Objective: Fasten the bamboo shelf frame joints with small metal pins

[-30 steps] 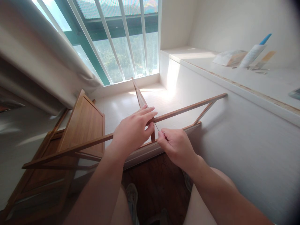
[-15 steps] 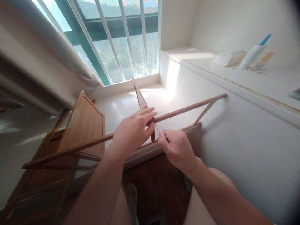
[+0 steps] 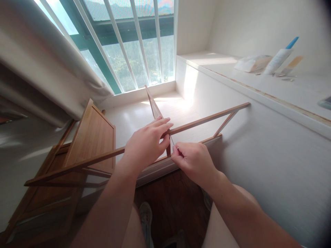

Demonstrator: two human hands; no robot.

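Observation:
A long bamboo rail point(image 3: 207, 119) of a wooden frame runs across the middle of the view, with a cross piece point(image 3: 154, 105) meeting it at the centre. My left hand point(image 3: 147, 143) is wrapped over the rail at that joint, fingers closed round it. My right hand point(image 3: 192, 161) is just to the right and below, pinching a thin metal tool point(image 3: 172, 140) whose tip points up into the joint. A slatted wooden panel point(image 3: 91, 136) of the same frame stands at the left.
A white window ledge point(image 3: 134, 117) lies behind the frame, under a barred window point(image 3: 134, 44) with a curtain point(image 3: 38, 75) at left. A higher white shelf point(image 3: 284, 89) at right holds a blue-capped tube point(image 3: 280, 57) and small packets. Dark wood floor and my shoes show below.
My right hand has shifted slightly left and up toward the joint, turning the thin tool. My left hand and the frame have stayed still.

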